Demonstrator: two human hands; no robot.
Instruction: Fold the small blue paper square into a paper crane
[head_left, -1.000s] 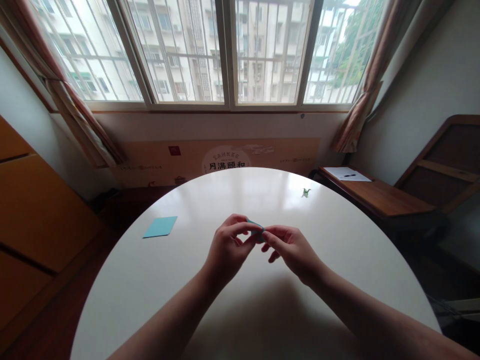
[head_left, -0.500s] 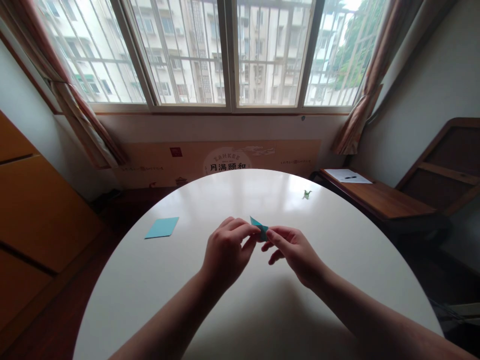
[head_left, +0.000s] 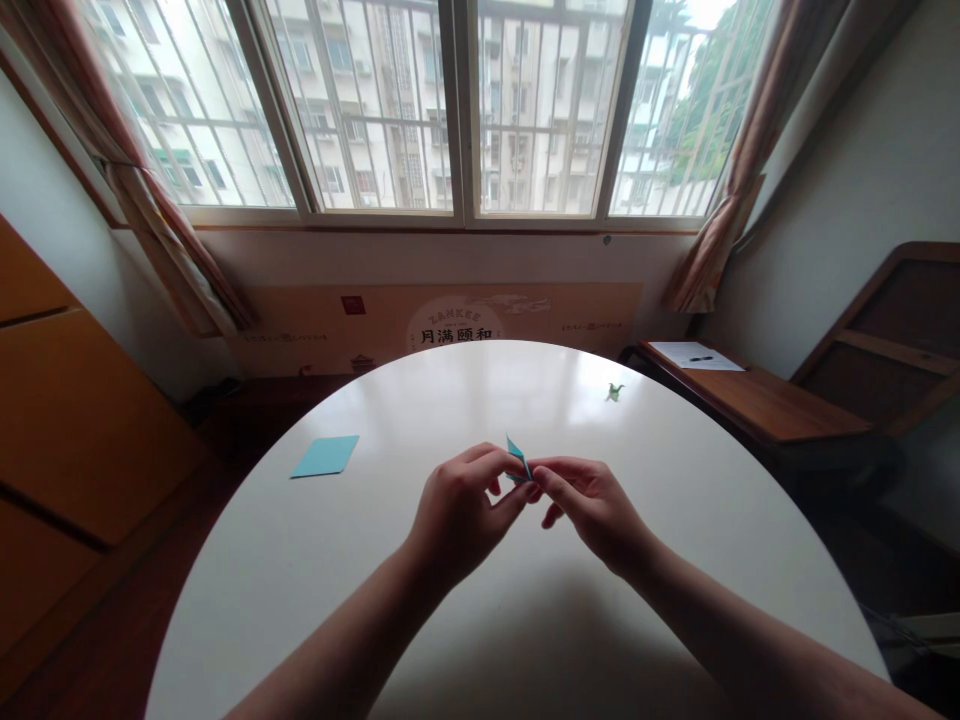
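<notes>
Both hands meet above the middle of a round white table. My left hand and my right hand pinch a small folded piece of teal paper between their fingertips. Only a pointed tip of the paper sticks up above the fingers; the remainder is hidden by them. A flat teal paper square lies on the table to the left of my hands. A tiny green folded paper figure sits farther back on the right.
A wooden side desk with a white sheet and a pen stands right of the table. A wooden chair is at the far right. A printed cardboard panel leans under the window; a wooden cabinet stands left.
The paper's tip has turned more upright and narrower between my fingers. Both hands have shifted slightly down and closer together.
</notes>
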